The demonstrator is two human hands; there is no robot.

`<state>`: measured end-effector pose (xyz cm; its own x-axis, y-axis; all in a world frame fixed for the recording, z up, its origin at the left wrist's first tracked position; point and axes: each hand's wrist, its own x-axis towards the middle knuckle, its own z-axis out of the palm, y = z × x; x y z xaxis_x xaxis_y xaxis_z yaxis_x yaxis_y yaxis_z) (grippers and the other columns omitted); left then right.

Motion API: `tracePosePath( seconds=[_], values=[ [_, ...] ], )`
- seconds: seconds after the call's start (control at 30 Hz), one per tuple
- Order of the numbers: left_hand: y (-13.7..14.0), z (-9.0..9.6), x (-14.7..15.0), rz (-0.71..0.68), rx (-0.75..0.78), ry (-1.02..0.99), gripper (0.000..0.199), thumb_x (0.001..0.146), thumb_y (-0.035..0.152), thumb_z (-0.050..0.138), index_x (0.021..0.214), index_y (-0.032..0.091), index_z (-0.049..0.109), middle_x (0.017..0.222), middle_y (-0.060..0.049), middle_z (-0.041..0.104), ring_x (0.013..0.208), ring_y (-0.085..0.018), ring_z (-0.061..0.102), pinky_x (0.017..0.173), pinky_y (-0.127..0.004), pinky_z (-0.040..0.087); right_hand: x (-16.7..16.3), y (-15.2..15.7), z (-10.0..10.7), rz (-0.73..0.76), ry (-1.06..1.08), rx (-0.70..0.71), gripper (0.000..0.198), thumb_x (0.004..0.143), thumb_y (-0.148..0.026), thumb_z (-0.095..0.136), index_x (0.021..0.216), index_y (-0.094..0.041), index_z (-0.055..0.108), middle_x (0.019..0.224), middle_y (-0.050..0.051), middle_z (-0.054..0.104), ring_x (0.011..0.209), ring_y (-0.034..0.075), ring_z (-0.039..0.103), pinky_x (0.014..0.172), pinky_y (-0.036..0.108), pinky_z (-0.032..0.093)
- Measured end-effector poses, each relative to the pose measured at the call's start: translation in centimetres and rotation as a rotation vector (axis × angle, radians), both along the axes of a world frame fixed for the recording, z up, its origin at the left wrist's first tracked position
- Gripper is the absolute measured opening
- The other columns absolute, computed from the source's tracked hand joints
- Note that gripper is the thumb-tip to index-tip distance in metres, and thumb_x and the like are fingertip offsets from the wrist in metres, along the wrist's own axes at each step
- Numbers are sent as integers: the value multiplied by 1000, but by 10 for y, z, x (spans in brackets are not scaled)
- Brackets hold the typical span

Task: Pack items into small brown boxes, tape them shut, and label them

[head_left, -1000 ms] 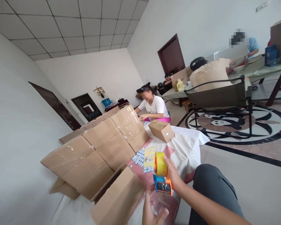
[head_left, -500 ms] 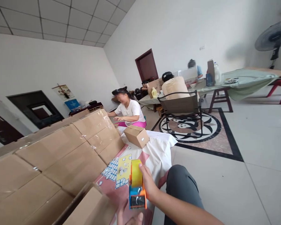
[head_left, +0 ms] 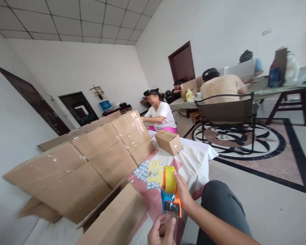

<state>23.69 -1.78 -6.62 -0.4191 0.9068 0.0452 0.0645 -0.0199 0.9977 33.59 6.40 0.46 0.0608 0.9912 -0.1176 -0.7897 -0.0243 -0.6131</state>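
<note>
My right hand (head_left: 185, 194) is wrapped round a tape dispenser (head_left: 171, 204) with an orange and blue body and a yellow roll of packing tape (head_left: 170, 179). Just below the dispenser's cutting edge, my left hand (head_left: 162, 231) has thumb and fingers pinched together, apparently on the free end of the tape; a faint see-through strip shows beside it. Left of my hands lies a long cardboard box (head_left: 119, 217) with a flap standing up. Under the dispenser spreads a cloth (head_left: 153, 200) with pink and white shapes, bearing a yellow sheet and several small blue-edged labels (head_left: 142, 171).
Stacked cardboard boxes (head_left: 91, 160) form a wall on the left. A small closed box (head_left: 169, 142) rests on the cloth's far end. Beyond it sits a co-worker (head_left: 160, 114) in a white top. Other people sit at a table behind a folding chair (head_left: 224, 110).
My view has swung left, so everything sits further right. My left hand has gone from spread fingers to a pinch below the dispenser. The co-worker's arms have shifted towards the boxes.
</note>
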Motion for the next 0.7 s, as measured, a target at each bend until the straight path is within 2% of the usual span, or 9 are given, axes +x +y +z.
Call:
tracePosePath(
  seconds=[0.07, 0.13, 0.23, 0.4, 0.53, 0.7],
  values=[
    [-4, 6, -1, -103, -11, 20, 72, 61, 87, 68, 65, 15, 67, 37, 6, 38, 29, -7, 32, 34, -20, 23, 1, 0, -2, -9, -27, -2, 54, 67, -63, 84, 96, -21, 67, 77, 4, 75, 67, 26, 73, 61, 36, 57],
    [-8, 15, -2, -204, -35, 23, 72, 65, 87, 65, 67, 15, 67, 39, 7, 34, 31, -7, 33, 36, -20, 25, 2, 0, -3, -31, -62, 2, 51, 65, -61, 86, 89, -20, 67, 77, 5, 75, 70, 27, 73, 63, 35, 57],
    [-13, 31, -5, -285, -76, 29, 73, 65, 88, 63, 68, 15, 64, 42, 8, 35, 34, -7, 35, 37, -21, 25, 3, 1, -3, -26, -92, 13, 48, 63, -59, 87, 85, -20, 68, 76, 5, 75, 76, 28, 74, 66, 36, 58],
    [-19, 43, -11, -251, -30, 71, 69, 67, 84, 66, 62, 15, 61, 45, 6, 39, 36, -6, 35, 39, -22, 23, 0, 1, -6, 51, -84, 35, 48, 68, -62, 82, 87, -20, 69, 75, 6, 75, 76, 29, 74, 68, 38, 59],
    [-19, 39, -11, -214, -12, 87, 65, 67, 79, 70, 63, 14, 64, 49, 4, 45, 38, -7, 38, 41, -22, 26, -1, 0, -6, 39, -97, 34, 47, 69, -62, 80, 88, -20, 71, 75, 6, 75, 77, 30, 75, 70, 39, 60],
    [-16, 33, -6, -191, 10, 111, 66, 68, 81, 66, 59, 17, 57, 49, 5, 41, 40, -7, 37, 41, -22, 28, 4, -1, -4, 72, -25, 51, 44, 70, -61, 80, 84, -20, 71, 74, 8, 76, 78, 31, 75, 69, 40, 60]
  ],
)
